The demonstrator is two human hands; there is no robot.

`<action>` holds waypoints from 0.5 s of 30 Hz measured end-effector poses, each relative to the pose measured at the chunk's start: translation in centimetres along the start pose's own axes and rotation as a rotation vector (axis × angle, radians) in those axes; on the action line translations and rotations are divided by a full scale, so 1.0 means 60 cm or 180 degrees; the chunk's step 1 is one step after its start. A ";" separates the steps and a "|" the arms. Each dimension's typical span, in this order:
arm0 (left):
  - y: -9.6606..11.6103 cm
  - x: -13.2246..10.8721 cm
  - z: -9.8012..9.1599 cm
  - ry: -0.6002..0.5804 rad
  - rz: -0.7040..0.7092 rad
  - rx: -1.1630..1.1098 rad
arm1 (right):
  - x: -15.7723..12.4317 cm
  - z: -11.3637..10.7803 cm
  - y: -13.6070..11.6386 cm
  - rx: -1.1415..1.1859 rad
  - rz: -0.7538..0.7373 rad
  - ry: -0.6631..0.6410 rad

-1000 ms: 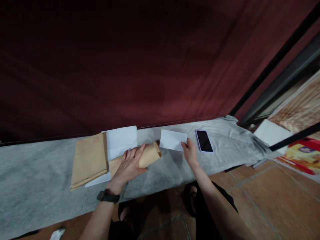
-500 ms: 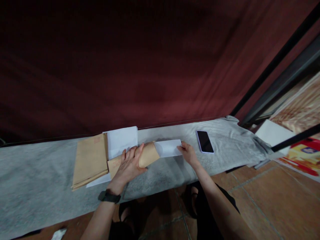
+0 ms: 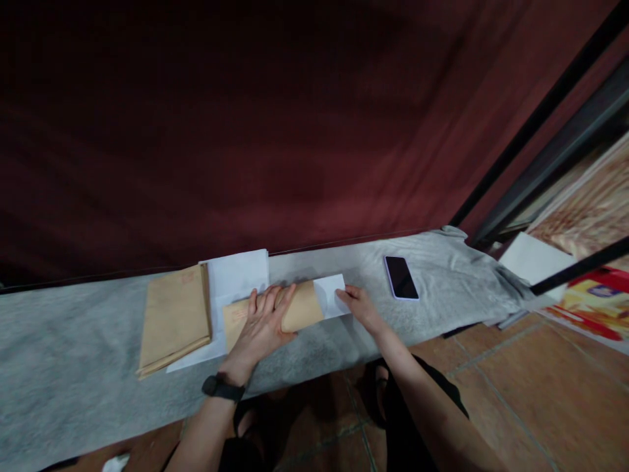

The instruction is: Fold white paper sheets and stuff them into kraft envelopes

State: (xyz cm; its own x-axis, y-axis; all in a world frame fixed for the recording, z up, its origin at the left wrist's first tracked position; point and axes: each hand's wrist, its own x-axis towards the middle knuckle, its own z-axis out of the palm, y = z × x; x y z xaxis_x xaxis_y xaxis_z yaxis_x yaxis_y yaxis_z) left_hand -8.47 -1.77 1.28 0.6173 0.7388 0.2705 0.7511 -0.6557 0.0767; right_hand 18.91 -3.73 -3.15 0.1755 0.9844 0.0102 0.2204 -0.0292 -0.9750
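A brown paper envelope (image 3: 305,307) lies slantwise in front of me. Across its middle rests my left hand (image 3: 265,324), fingers toward the far edge and thumb by the near edge, holding it. A folded white sheet of paper (image 3: 330,296) sticks out of the envelope's right end; the rest of it is inside. The outer edge of that sheet is pinched in my right hand (image 3: 358,304). To the left lies a stack of brown envelopes (image 3: 174,314). White paper sheets (image 3: 239,272) lie between the stack and my left hand, partly under both the stack and the held envelope.
A phone with a purple case (image 3: 401,278) lies to the right on the grey cloth (image 3: 339,357) of the long, narrow surface. Behind it hangs a dark red curtain (image 3: 295,164). Black metal bars (image 3: 535,131) stand at the right, beside a red and yellow package (image 3: 602,305).
My right hand has moved left, pushing the white sheet deeper into the envelope. The envelope and my left hand have shifted slightly right.
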 end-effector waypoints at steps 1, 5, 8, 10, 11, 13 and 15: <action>0.002 0.001 0.001 -0.0001 0.0030 -0.0009 | -0.002 0.006 -0.001 -0.0035 -0.0026 0.0037; 0.013 0.004 0.001 -0.0031 0.0147 -0.0038 | -0.008 0.034 -0.005 -0.0269 -0.0187 -0.0060; 0.022 0.006 0.001 -0.0041 0.0231 -0.0084 | -0.012 0.055 -0.003 -0.0331 -0.0080 -0.0217; 0.026 0.007 0.001 -0.0040 0.0262 -0.0119 | -0.013 0.066 -0.002 -0.0353 0.0050 -0.0262; 0.027 0.007 0.001 -0.0040 0.0267 -0.0131 | -0.014 0.071 -0.001 -0.0379 0.0101 -0.0276; 0.028 0.008 0.003 -0.0038 0.0267 -0.0139 | -0.014 0.076 -0.002 -0.0446 0.0154 -0.0277; 0.027 0.008 0.004 -0.0040 0.0275 -0.0133 | -0.014 0.077 -0.005 -0.0510 0.0181 -0.0267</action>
State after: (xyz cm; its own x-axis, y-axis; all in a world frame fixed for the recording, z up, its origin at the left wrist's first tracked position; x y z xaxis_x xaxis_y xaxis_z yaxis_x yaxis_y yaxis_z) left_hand -6.91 -2.45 1.30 0.6823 0.6810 0.2658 0.6847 -0.7227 0.0938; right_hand 14.27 -3.75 -3.91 0.1128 0.9912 -0.0689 0.3635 -0.1058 -0.9256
